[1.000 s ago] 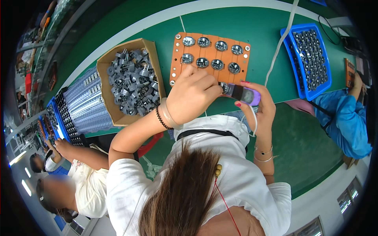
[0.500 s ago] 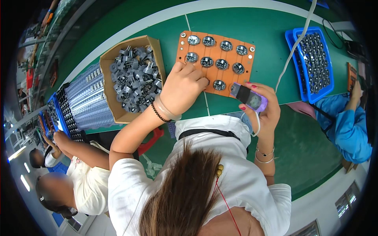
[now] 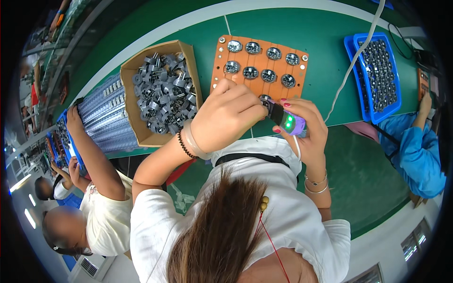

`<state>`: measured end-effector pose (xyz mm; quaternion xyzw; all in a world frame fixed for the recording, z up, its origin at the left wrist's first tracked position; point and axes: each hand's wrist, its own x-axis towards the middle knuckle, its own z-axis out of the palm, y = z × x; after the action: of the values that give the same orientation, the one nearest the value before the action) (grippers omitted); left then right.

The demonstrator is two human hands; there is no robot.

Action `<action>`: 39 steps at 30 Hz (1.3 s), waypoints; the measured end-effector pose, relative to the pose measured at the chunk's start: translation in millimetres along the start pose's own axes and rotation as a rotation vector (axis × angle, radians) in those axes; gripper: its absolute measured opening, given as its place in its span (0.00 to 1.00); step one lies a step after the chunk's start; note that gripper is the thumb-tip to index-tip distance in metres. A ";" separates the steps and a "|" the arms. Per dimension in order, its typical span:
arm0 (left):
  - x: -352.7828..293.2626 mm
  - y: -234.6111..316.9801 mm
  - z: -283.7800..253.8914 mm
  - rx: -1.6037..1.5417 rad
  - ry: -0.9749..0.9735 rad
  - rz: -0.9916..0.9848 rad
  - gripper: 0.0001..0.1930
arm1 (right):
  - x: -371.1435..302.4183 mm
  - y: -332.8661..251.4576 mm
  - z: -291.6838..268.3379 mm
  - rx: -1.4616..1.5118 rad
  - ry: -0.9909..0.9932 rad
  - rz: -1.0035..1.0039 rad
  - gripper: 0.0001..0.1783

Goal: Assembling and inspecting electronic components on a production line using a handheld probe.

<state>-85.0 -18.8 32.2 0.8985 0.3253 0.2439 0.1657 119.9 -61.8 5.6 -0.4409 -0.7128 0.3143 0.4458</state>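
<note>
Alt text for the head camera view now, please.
A person's right hand holds a purple device, green lights glowing, beside the left hand at an orange board of round parts. On the green table, a cardboard box of grey parts stands left, a blue tray right.

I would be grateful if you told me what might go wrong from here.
Two risks, perhaps. The left hand is right beside the black end of the purple-and-black device in the right hand, so a slip might knock the fingers or the round part there. The left hand is also close to the orange board, which carries round dark parts; brushing it could shift them.
</note>
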 end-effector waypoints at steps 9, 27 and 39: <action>-15.8 -26.5 14.2 0.124 -0.106 -0.158 0.06 | -5.1 4.0 -4.6 0.111 0.152 0.181 0.25; -9.3 -7.8 -21.8 0.171 -0.093 -0.123 0.05 | 10.1 -3.9 14.6 0.038 0.001 0.008 0.26; -6.8 0.6 -24.4 0.114 -0.050 -0.045 0.08 | 9.7 -2.9 14.9 0.061 0.003 -0.014 0.25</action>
<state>-102.6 -20.4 50.4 0.9046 0.3548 0.1987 0.1276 103.3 -55.0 5.5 -0.4228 -0.7053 0.3321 0.4621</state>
